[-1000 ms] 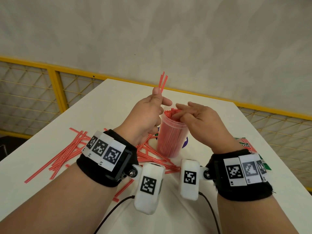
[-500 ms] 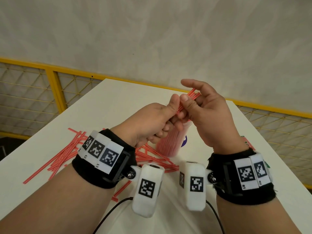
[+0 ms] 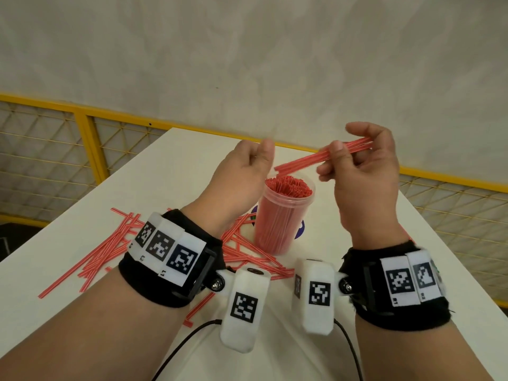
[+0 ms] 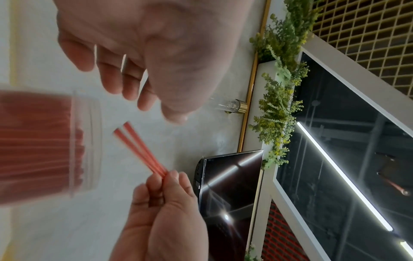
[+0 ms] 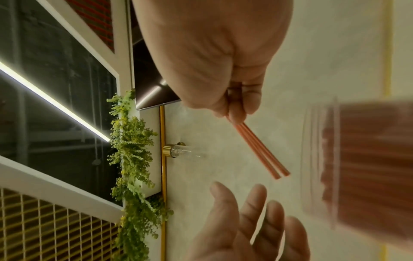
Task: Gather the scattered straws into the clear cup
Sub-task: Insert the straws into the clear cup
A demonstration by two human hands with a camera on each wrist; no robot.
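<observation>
Right hand (image 3: 362, 171) pinched two straws (image 3: 310, 159) above packed clear cup (image 3: 283, 215); left hand (image 3: 244, 174) loosely curled, empty. Risk: crammed cup might reject straws, tip. More straws (image 3: 104, 251) scattered on surface (image 3: 170, 166), left.

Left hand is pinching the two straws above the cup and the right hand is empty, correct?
Reversed: the right hand pinches the two straws above the clear cup; the left hand holds nothing. The head view shows it, and the right wrist view confirms the pinch.

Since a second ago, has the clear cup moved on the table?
No. The clear cup still stands upright on the table, beside the same loose straws, in the head view.
</observation>
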